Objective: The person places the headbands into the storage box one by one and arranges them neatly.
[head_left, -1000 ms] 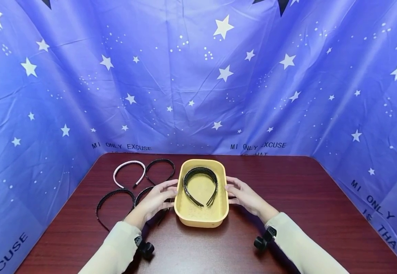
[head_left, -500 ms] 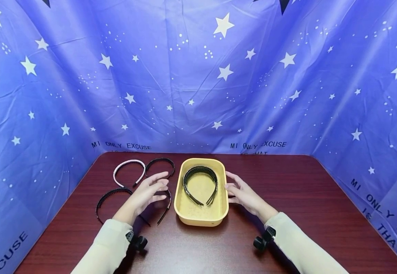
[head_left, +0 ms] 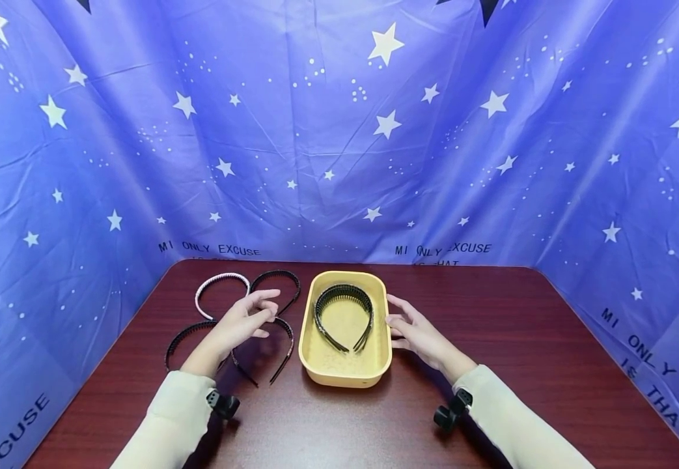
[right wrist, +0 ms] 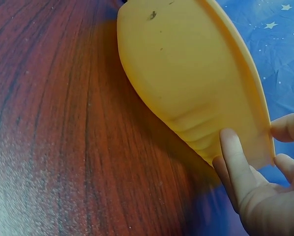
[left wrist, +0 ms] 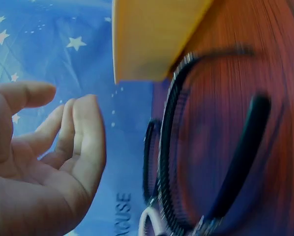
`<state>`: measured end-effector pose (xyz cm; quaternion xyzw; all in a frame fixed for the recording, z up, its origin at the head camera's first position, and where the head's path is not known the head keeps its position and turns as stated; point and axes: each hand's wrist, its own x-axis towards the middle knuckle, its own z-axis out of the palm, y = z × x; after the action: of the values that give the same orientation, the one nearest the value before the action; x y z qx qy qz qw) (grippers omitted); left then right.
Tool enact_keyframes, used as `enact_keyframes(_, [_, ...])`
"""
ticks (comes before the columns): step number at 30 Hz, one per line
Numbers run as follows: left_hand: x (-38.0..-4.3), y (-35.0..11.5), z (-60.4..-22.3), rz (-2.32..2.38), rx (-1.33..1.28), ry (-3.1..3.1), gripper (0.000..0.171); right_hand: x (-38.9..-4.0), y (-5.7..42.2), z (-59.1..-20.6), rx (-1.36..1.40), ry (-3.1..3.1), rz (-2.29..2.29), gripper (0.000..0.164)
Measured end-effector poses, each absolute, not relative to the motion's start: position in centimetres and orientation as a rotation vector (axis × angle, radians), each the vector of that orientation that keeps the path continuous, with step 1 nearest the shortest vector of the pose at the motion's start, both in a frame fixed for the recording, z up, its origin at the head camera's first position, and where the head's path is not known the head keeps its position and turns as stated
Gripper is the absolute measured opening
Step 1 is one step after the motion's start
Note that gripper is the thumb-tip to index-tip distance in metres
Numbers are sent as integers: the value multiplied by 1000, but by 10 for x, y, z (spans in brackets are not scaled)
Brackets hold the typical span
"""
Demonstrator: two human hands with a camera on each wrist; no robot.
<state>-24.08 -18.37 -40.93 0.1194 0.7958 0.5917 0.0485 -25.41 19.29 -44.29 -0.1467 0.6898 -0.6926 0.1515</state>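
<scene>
A yellow plastic basket [head_left: 345, 376] stands mid-table with several black toothed headbands [head_left: 342, 292] nested inside it. My right hand [head_left: 421, 335] touches the basket's right side; in the right wrist view its fingertips [right wrist: 230, 140] lie against the outer wall and rim. Left of the basket, my left hand [head_left: 236, 329] hovers over loose headbands, holding nothing. Under and beside it lies a black headband with a patterned band [head_left: 290, 339], partly covered in the head view. A black headband [head_left: 183, 332], another black headband [head_left: 277, 273] and a white one [head_left: 222, 277] lie around it.
The dark red wooden table [head_left: 550, 365] runs out to both sides of the basket. A blue star-printed cloth [head_left: 339, 130] hangs behind and along the sides. Each sleeve cuff carries a small black camera, such as the right one [head_left: 453, 407].
My left hand has let go of the basket's left side and moved left over the loose headbands. The right hand and the basket stay in place.
</scene>
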Motion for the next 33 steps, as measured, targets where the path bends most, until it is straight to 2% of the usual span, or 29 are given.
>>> enact_keyframes(7, [-241,-194,-407,1491,487,2746,36,-255,193,-445,-389,1985,-1993,63])
enact_keyframes(16, [-243,-218,-409,1245,522,2970,32,-256,192,-446,-374,1970,-1999,64])
enact_keyframes(26, [-242,-243,-420,1073,330,3028,25,-255,191,-444,-394,1966,-2003,63])
enact_keyframes(33, [-241,-249,-429,1188,171,2872,28,-254,191,-444,-360,1975,-2009,63])
